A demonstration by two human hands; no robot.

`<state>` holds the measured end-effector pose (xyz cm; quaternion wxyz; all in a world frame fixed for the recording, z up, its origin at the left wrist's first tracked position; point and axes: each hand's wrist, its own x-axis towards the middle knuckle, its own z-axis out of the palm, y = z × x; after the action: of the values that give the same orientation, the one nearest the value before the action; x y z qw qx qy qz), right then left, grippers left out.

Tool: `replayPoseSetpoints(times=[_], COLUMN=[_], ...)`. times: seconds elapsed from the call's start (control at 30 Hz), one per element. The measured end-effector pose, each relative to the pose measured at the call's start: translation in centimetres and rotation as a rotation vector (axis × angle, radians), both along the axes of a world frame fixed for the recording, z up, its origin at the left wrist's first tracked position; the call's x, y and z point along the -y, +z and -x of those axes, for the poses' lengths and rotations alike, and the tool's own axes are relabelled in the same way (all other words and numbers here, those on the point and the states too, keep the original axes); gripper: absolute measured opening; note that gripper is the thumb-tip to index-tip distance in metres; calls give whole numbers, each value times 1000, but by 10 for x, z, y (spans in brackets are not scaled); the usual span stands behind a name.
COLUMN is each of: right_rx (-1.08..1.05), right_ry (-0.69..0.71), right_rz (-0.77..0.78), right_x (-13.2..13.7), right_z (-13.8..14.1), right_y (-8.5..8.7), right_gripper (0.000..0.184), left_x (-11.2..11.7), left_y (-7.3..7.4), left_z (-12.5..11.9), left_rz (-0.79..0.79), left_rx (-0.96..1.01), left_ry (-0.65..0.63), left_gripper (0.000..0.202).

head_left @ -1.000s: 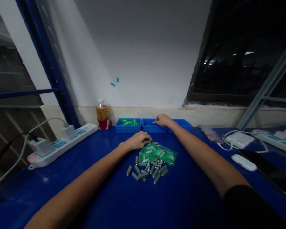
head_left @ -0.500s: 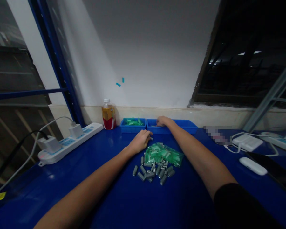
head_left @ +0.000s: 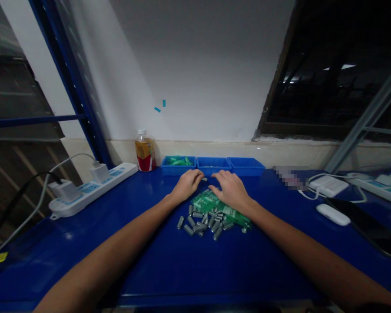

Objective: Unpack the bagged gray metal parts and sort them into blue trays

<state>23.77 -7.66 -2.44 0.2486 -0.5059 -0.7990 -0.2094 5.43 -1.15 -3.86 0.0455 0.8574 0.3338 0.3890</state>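
My left hand (head_left: 186,184) rests on the blue table, fingers curled together, with a small grey piece (head_left: 204,178) at its fingertips. My right hand (head_left: 231,190) lies with fingers stretched over the far side of a heap of small green circuit boards (head_left: 210,203). Several grey metal cylinders (head_left: 200,224) lie in a loose pile just in front of the green heap. Three blue trays stand at the wall beyond my hands: the left tray (head_left: 178,167) holds green pieces, while I cannot tell what lies in the middle tray (head_left: 213,167) and the right tray (head_left: 247,167).
A drink bottle (head_left: 144,152) stands left of the trays. A white power strip (head_left: 91,189) with plugged chargers lies at the left. At the right are a white box with cables (head_left: 327,187), a white oblong device (head_left: 333,214) and a dark phone (head_left: 374,232).
My right hand has come back from the middle blue tray and now lies on the green heap. My left hand has shifted slightly away from the heap toward the trays.
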Motion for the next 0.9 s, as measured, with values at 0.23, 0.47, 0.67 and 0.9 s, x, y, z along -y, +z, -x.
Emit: replayPoseSetpoints(times=[0.23,0.47,0.67,0.9], right_rx=[4,-27,-83,-87], right_ry=[13,26,52,154], right_rz=[4,39,72,50], right_x=[-6,-6,-8,-13], right_z=[5,4,2,5], right_y=[1,0,6,18], right_gripper=[14,23,22,18], left_x=[15,19,17,16], left_y=[5,6,4,8], left_z=[-12,-10,-10,-9], left_rz=[87,124,118,161], left_rx=[94,130,109,154], left_ry=[-78,-121,-82,5], left_gripper=[20,22,23,29])
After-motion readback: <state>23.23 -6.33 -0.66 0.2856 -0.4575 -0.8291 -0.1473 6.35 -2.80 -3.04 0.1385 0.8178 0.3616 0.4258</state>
